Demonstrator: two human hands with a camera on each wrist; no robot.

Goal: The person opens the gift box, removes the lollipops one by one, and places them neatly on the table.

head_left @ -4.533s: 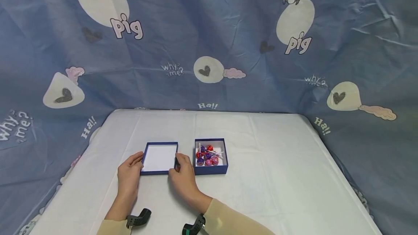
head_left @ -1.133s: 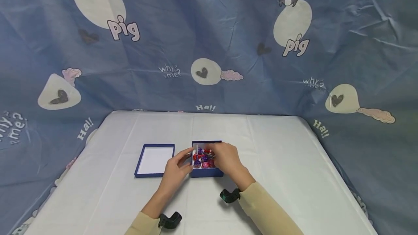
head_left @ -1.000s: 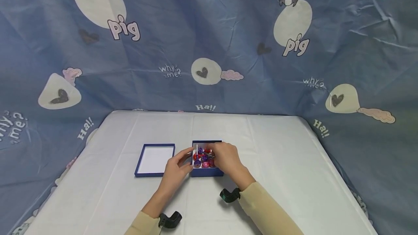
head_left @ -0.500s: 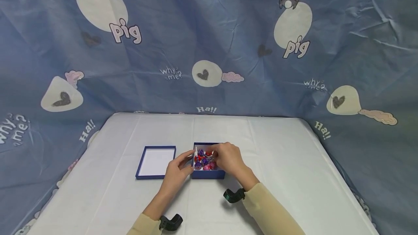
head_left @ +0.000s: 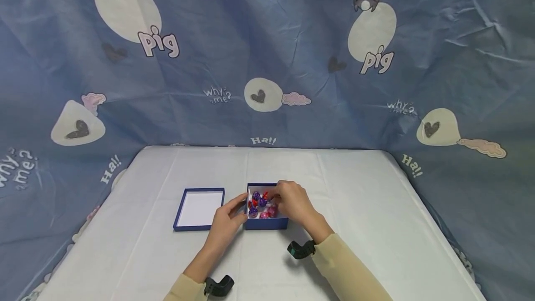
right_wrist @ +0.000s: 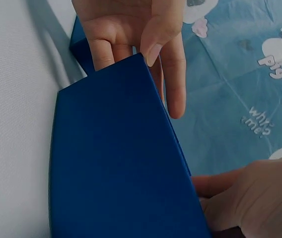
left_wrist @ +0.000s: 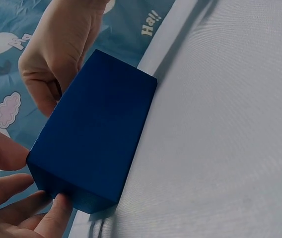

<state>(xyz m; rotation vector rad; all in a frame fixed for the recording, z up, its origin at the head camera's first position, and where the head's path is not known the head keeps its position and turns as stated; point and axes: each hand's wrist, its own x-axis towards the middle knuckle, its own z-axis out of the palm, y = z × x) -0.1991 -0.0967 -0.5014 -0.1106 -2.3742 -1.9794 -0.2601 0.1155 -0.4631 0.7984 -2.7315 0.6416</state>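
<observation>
While the blue box [head_left: 265,223] is steadied at its near left corner by the curled fingers and thumb of the left hand [head_left: 227,219], the right hand [head_left: 294,202] is reached into it from the right, fingers bent over the lollipops [head_left: 261,203]; whether one is pinched cannot be told. Just left of the left hand, the box lid [head_left: 198,208] lies on the white table [head_left: 368,226].
</observation>
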